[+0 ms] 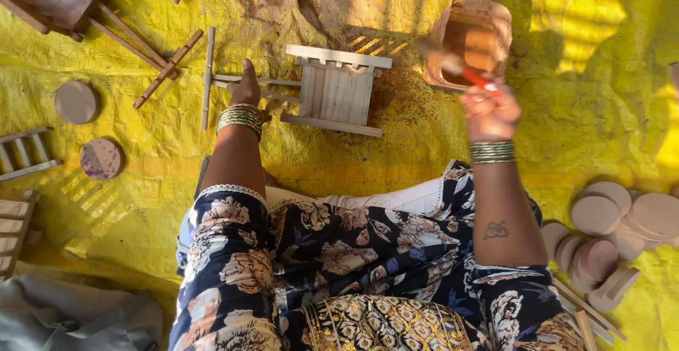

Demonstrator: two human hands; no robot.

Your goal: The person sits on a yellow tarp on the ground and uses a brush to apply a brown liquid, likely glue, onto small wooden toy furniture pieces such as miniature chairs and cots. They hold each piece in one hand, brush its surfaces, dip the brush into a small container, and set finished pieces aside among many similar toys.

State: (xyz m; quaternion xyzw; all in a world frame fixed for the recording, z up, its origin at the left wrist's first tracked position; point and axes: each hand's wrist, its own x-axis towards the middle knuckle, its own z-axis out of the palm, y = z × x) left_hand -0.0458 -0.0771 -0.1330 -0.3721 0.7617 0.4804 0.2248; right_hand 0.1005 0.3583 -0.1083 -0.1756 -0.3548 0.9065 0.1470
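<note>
Here the left hand [245, 88] grips the slatted wooden frame [332, 91]; beyond its right end, the right hand [490, 113], fingers closed, holds a red-handled brush [460, 68] over the tub [472, 40].

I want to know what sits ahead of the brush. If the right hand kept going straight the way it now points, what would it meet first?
The right hand points its red-handled brush up and leftward into the cut-open container of brown liquid. The bristles look already over its opening, so it would probably meet that first, though depth is unclear.

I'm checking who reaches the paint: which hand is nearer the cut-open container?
Right. The right hand holds a red-handled brush whose tip is at the container. The left hand rests on the small wooden cart, well off to its left.
</note>
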